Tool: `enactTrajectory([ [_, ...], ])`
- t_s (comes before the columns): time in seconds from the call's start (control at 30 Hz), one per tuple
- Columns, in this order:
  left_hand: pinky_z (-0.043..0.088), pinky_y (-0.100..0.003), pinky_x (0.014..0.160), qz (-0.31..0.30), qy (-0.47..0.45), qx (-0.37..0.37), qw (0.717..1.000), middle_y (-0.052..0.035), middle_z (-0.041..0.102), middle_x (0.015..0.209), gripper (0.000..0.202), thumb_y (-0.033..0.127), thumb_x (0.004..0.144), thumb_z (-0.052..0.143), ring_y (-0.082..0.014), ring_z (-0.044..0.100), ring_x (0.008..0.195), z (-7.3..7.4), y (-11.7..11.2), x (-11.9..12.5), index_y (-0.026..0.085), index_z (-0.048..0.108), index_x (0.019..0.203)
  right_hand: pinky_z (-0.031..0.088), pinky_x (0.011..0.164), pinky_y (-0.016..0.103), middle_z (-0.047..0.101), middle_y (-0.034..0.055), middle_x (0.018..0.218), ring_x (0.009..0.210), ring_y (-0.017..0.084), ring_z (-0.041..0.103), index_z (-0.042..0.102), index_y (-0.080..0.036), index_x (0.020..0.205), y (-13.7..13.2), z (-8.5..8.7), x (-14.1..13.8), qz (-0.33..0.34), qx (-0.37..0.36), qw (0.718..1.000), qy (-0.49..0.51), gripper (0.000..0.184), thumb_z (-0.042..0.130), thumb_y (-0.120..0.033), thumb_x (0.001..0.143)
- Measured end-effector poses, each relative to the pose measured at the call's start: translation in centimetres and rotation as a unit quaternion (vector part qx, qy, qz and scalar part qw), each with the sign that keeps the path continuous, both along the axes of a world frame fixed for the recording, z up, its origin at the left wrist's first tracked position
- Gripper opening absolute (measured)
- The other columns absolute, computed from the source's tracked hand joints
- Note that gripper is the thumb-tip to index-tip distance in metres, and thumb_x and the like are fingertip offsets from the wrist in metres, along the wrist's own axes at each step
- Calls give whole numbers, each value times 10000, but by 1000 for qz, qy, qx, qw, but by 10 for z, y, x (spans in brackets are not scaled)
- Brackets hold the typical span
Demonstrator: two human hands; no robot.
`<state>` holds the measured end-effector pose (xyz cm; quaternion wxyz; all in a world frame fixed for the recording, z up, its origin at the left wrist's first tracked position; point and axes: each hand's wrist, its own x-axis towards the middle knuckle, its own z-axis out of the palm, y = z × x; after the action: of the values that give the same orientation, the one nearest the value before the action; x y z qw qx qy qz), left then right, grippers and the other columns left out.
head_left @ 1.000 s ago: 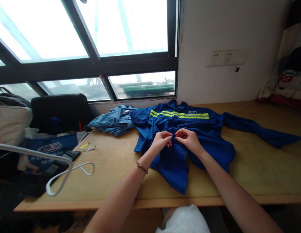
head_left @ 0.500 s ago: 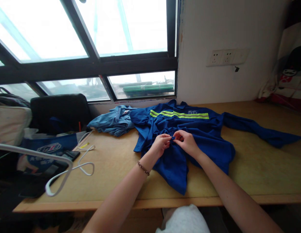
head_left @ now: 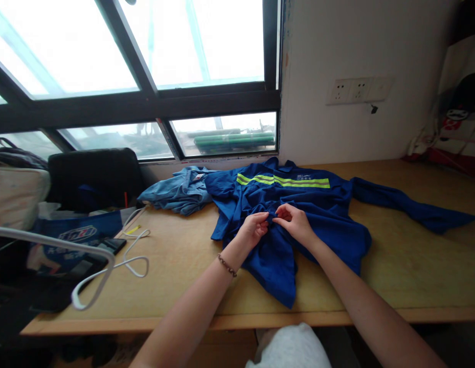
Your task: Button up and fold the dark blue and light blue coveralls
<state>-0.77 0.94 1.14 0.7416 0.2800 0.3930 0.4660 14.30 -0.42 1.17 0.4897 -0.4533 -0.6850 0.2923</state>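
1. Okay, blue work shirt (head_left: 298,194), centre of frame reaching right, front up on the wooden table (head_left: 164,276); collar at the top.
2. Deep royal blue; yellow-green band with grey middle (head_left: 302,183) across chest, small white print (head_left: 304,177) just above it, right of centre.
3. Body rumpled, folds bunched mid-frame; lower front hangs to a point toward bottom centre. One sleeve (head_left: 406,207) stretches to the right edge.
4. Left hand (head_left: 254,226): thumb and fingers pinched together on front cloth.
5. Right hand (head_left: 294,222): thumb and index nearly meeting at same spot; can't tell if cloth is gripped.
6. Light-blue garment (head_left: 179,191) crumpled left, touching shirt.
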Motion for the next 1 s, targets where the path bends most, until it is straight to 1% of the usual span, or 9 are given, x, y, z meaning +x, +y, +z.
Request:
enactTrajectory([
  [0.13,320,-141,395,6,-19,-3,1000,36,470,510,145,90,605,632,-44,459,435,-1,0,0,126,547,717,481,652,276,602,14,735,676,145,581,549,-180,790,2,-4,0,18,-33,999,35,214,641,-318,654],
  [0.27,324,-141,407,24,4,22,999,30,480,527,197,91,569,665,-42,462,451,-2,0,0,115,566,738,477,667,280,606,15,741,679,143,579,556,-172,781,3,-4,0,39,-78,993,75,261,672,-338,617],
  [0.4,311,-140,412,22,67,80,994,18,503,561,244,177,549,714,-41,460,469,0,-1,0,112,584,744,459,586,246,584,4,674,618,122,556,570,-159,772,2,0,-1,69,-152,976,138,270,610,-408,675],
  [0.57,312,-144,435,3,134,119,984,16,527,599,286,250,524,733,-40,465,497,6,-8,2,119,593,736,365,448,191,517,-28,553,491,82,484,564,-148,685,2,-1,-1,54,-222,956,185,267,590,-414,677],
  [0.77,269,-148,405,-19,160,163,973,46,482,552,272,273,554,703,-28,407,437,4,-8,3,129,562,738,342,430,189,484,-39,519,438,65,441,522,-155,630,1,-2,-1,84,-281,928,229,257,606,-397,653],
  [0.83,273,-152,397,-22,183,185,965,52,462,537,248,278,594,670,-38,401,427,1,-6,3,138,545,756,353,433,194,486,-35,519,439,72,452,513,-160,628,2,1,-1,71,-279,936,205,259,580,-405,677],
  [0.9,289,-162,395,-18,226,214,950,50,461,537,221,290,635,633,-52,408,424,0,-5,4,145,533,769,367,440,208,511,-20,528,456,92,483,518,-167,629,3,6,2,45,-247,959,128,247,543,-398,709],
  [0.97,326,-177,421,-3,282,258,924,32,490,570,200,297,662,610,-70,435,451,5,-8,4,152,531,775,398,482,237,562,9,571,515,127,527,545,-176,641,-3,10,10,20,-169,985,-3,217,530,-375,726],
  [1.0,352,-188,451,6,312,288,906,17,515,610,197,294,665,609,-81,457,483,11,-10,4,157,536,786,418,524,258,589,27,612,564,149,548,565,-182,659,-9,11,17,6,-121,990,-75,192,541,-362,722],
])
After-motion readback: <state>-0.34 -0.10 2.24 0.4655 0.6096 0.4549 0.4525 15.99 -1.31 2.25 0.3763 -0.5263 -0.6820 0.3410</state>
